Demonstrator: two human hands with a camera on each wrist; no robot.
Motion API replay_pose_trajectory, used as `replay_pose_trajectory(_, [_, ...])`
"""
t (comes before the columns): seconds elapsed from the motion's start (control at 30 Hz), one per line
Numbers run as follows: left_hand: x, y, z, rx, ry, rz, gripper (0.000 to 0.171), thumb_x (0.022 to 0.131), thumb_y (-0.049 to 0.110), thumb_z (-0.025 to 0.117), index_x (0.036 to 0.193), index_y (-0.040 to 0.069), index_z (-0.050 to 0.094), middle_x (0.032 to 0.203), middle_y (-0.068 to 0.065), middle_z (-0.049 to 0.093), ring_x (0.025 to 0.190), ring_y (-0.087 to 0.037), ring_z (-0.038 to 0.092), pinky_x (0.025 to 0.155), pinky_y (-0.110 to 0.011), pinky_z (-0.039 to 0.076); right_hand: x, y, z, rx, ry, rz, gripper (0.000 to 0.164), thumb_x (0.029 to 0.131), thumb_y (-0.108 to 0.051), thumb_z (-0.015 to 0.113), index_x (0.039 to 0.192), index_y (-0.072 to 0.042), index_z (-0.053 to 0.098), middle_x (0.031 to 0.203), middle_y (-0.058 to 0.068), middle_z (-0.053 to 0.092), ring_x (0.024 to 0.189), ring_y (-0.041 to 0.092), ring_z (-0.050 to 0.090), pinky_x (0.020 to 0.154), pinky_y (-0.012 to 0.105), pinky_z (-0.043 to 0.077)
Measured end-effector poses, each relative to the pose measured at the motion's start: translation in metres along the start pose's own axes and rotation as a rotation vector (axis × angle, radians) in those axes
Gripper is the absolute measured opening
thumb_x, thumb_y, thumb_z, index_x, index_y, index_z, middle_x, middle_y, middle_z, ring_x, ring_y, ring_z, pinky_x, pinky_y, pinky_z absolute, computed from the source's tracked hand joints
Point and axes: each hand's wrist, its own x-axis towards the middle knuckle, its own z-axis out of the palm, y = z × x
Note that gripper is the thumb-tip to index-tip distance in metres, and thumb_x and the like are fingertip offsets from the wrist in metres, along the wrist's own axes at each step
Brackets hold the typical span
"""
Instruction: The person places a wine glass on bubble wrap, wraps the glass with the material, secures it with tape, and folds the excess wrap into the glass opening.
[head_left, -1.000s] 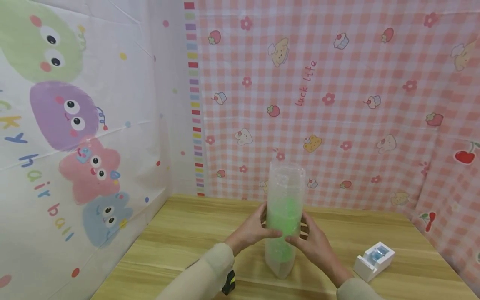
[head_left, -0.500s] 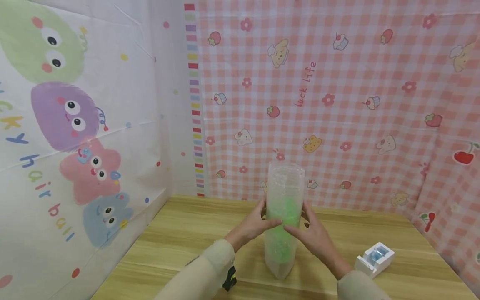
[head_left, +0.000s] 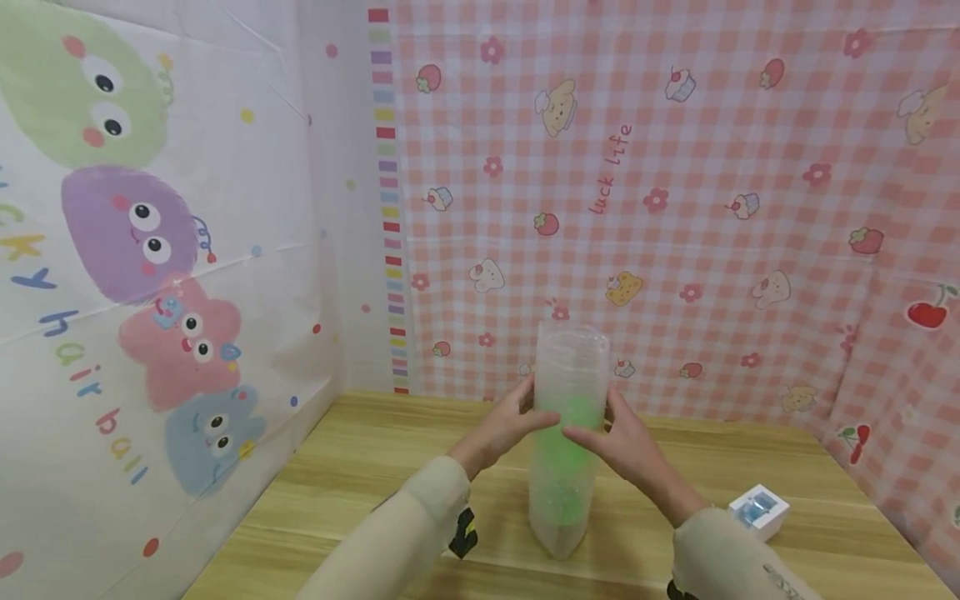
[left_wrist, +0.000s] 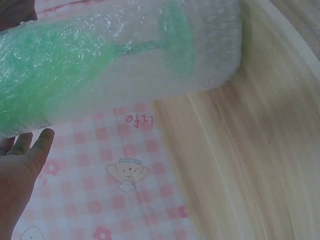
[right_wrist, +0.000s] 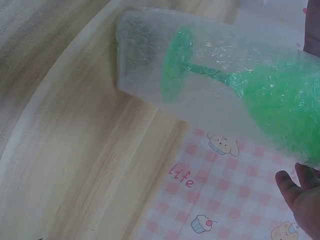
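Observation:
A green stemmed goblet (right_wrist: 177, 65) shows through a tall sleeve of bubble wrap (head_left: 573, 354) standing upright on the wooden table. In both wrist views its round foot, thin stem and wide bowl are visible through the plastic. My left hand (head_left: 504, 427) holds the wrap from the left, thumb across the front and fingers round the side. From the right, my right hand (head_left: 633, 442) holds it the same way, its thumb tip close to the left thumb. The far fingers of both hands are partly hidden behind the wrap.
A white tape dispenser (head_left: 761, 508) with blue tape stands at the right, partly behind the right sleeve (head_left: 723, 554). Behind the wooden table (head_left: 360, 442) hangs a pink checked cloth (head_left: 675, 250); a white cartoon-printed cloth (head_left: 262, 167) hangs at the left.
Both hands have slid upward along the bubble wrap, which stays almost in place. The right sleeve now covers more of the tape dispenser.

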Motion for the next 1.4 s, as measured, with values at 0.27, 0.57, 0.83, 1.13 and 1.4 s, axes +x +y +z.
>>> replay_pose_trajectory(0.27, [0.003, 0.003, 0.003, 0.034, 0.029, -0.006, 0.069, 0.092, 0.027, 0.071, 0.152, 0.028, 0.038, 0.149, 0.004, 0.045, 0.139, -0.023, 0.037, 0.111, -0.050, 0.035, 0.002, 0.001, 0.000, 0.006, 0.031, -0.026, 0.079, 0.092, -0.039, 0.071, 0.155, -0.019, 0.028, 0.145, 0.015, 0.046, 0.131, 0.037, 0.046, 0.103, 0.061, 0.041])
replay_pose_trajectory(0.57, [0.007, 0.004, 0.008, -0.020, 0.118, -0.107, 0.061, 0.089, 0.017, 0.074, 0.145, 0.019, 0.048, 0.135, -0.002, 0.056, 0.125, -0.023, 0.051, 0.107, -0.046, 0.041, 0.002, 0.000, 0.004, -0.035, 0.070, -0.033, 0.070, 0.091, -0.041, 0.072, 0.147, -0.014, 0.041, 0.136, 0.016, 0.056, 0.121, 0.034, 0.056, 0.093, 0.049, 0.052])
replay_pose_trajectory(0.83, [0.003, 0.001, 0.006, -0.017, 0.093, -0.090, 0.066, 0.091, 0.022, 0.073, 0.150, 0.023, 0.043, 0.143, -0.001, 0.050, 0.134, -0.024, 0.043, 0.110, -0.049, 0.037, -0.002, 0.004, -0.011, 0.064, -0.073, -0.094, 0.057, 0.103, -0.027, 0.054, 0.151, -0.004, 0.035, 0.149, 0.021, 0.043, 0.137, 0.039, 0.039, 0.108, 0.060, 0.035])
replay_pose_trajectory(1.13, [0.000, 0.000, 0.001, -0.036, 0.046, -0.068, 0.064, 0.093, 0.020, 0.069, 0.150, 0.020, 0.041, 0.148, -0.001, 0.045, 0.140, -0.024, 0.035, 0.113, -0.051, 0.031, -0.002, 0.001, -0.013, 0.073, -0.061, -0.028, 0.049, 0.106, -0.034, 0.045, 0.144, -0.003, 0.047, 0.143, 0.017, 0.051, 0.134, 0.036, 0.043, 0.109, 0.059, 0.034])
replay_pose_trajectory(1.4, [0.002, 0.007, 0.011, 0.007, 0.047, -0.106, 0.062, 0.091, 0.022, 0.073, 0.147, 0.019, 0.045, 0.140, -0.002, 0.051, 0.130, -0.024, 0.044, 0.106, -0.048, 0.041, 0.003, -0.004, -0.002, -0.106, 0.141, 0.056, 0.048, 0.100, -0.025, 0.059, 0.144, -0.009, 0.046, 0.132, 0.020, 0.060, 0.113, 0.032, 0.059, 0.090, 0.046, 0.052])
